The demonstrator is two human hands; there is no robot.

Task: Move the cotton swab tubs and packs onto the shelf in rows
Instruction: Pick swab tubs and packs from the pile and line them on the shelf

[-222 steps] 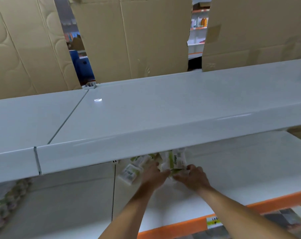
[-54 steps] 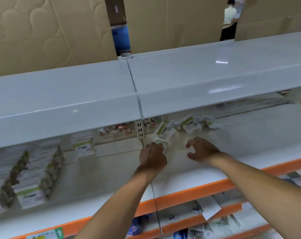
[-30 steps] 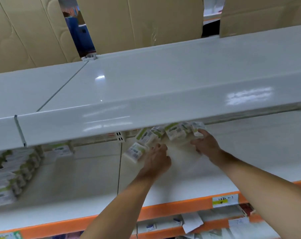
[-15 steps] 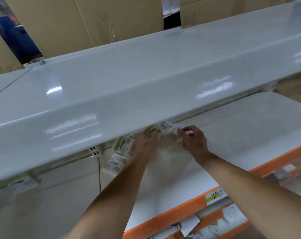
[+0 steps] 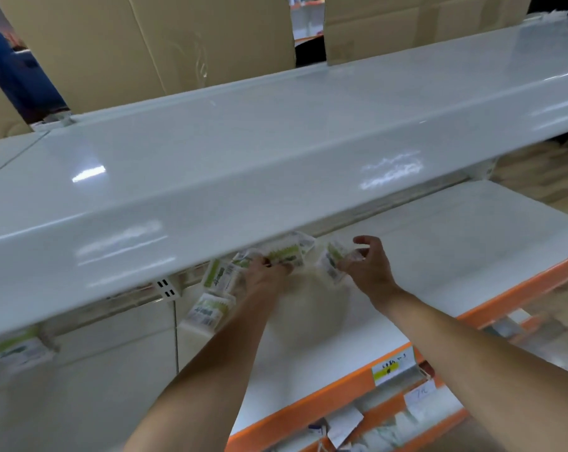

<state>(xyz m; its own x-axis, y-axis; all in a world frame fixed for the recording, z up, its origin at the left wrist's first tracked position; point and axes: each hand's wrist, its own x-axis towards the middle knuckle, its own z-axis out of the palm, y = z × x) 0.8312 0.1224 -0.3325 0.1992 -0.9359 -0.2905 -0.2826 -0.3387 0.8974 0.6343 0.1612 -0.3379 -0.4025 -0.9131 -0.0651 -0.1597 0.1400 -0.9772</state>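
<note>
A: What am I seeing on your feed?

B: I'm looking down at a white shelf (image 5: 422,256) with an orange front edge (image 5: 325,399), under an upper shelf (image 5: 243,164). Both my hands are reaching in under it. My left hand (image 5: 264,275) is resting on a pack (image 5: 284,256) lying flat near the back; its fingers are curling over the pack's near edge, so I'm calling that grip closed on the pack. My right hand (image 5: 370,265) is pinching a second pack (image 5: 333,262) between thumb and fingers, and that pack is standing tilted just beside the first.

A: Where are the other packs lying?

B: Two more packs (image 5: 219,275) are lying to the left of my left hand, one behind the other, at the shelf's left end, the nearer one (image 5: 207,313) by the seam. More are showing behind the first pack, mostly hidden by the upper shelf. Another pack (image 5: 15,349) is sitting far left on the neighbouring shelf, blurred.

A: Anything else in view?

B: Cardboard sheets (image 5: 194,37) are standing behind the upper shelf. A yellow price tag (image 5: 391,370) is sticking to the orange edge, with lower shelves below holding things too blurred to name.
</note>
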